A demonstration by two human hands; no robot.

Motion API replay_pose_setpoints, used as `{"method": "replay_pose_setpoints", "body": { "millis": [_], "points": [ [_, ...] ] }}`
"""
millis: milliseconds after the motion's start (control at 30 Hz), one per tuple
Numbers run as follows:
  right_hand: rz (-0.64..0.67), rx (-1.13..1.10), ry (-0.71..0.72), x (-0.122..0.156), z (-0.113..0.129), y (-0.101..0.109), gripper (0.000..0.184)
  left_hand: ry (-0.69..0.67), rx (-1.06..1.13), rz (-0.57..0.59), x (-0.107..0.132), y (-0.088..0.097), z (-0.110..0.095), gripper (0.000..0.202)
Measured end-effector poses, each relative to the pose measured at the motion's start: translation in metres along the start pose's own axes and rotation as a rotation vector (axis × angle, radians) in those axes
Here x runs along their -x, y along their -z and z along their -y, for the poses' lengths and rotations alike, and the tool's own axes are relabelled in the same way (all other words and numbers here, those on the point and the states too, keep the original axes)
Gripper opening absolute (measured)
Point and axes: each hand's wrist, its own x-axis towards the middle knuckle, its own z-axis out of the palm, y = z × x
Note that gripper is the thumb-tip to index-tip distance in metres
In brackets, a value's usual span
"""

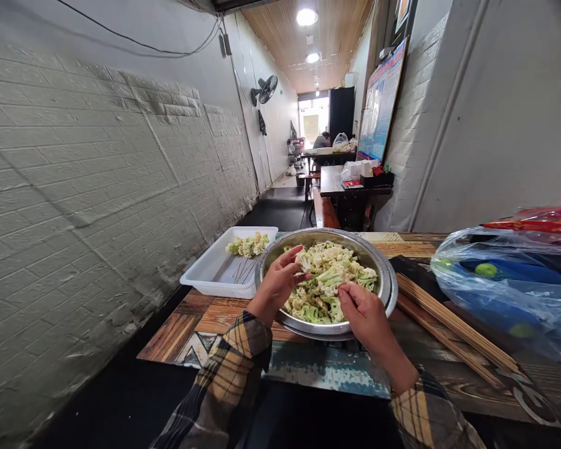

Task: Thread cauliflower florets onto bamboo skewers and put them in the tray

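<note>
A metal bowl (387, 274) full of cut cauliflower (327, 259) stands on the table before me. Over its left side, my left hand (280, 284) has thumb and fingers closed about a cauliflower floret (303, 260). At the bowl's right front, my right hand (362, 308) is pinched just above the pieces; what sits between its fingertips is too small to make out. To the left of the bowl is a white plastic tray (203, 274), where skewered cauliflower (247, 244) lies with the sticks pointing towards me. A bundle of bamboo skewers (453, 318) rests right of the bowl.
Clear plastic bags (505, 274) with blue and green contents fill the table's right side. A brick-patterned wall (98, 187) runs along the left. Farther back stand a dark table (331, 181) with a tissue pack and box, a wooden bench (325, 209), and a seated person (321, 141).
</note>
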Motion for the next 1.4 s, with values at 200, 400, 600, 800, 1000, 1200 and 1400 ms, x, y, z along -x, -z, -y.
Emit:
{"method": "replay_pose_setpoints", "body": {
  "millis": [200,400,600,800,1000,1200,1400],
  "points": [
    [0.108,0.021,0.039,-0.002,0.004,0.001,0.029,-0.028,0.12,0.002,0.002,-0.003,0.007,0.035],
    [0.225,0.057,0.047,-0.003,0.005,0.001,0.028,-0.094,0.164,0.003,0.006,-0.001,0.007,0.025],
    [0.28,0.109,0.046,-0.003,0.004,-0.002,0.029,-0.098,0.156,-0.003,0.007,0.001,0.009,0.031],
    [0.201,0.131,0.008,-0.002,0.005,-0.004,0.032,-0.125,0.071,-0.02,0.007,0.004,0.011,0.04],
    [0.178,0.137,0.008,-0.001,0.004,-0.005,0.032,-0.122,0.128,0.048,0.01,0.003,0.01,0.033],
    [0.187,0.14,0.03,0.0,0.003,-0.005,0.031,-0.193,0.126,-0.039,0.009,0.002,0.01,0.032],
    [0.194,0.124,0.026,0.0,0.003,-0.004,0.032,-0.22,0.085,-0.05,0.01,0.002,0.01,0.032]
  ]
}}
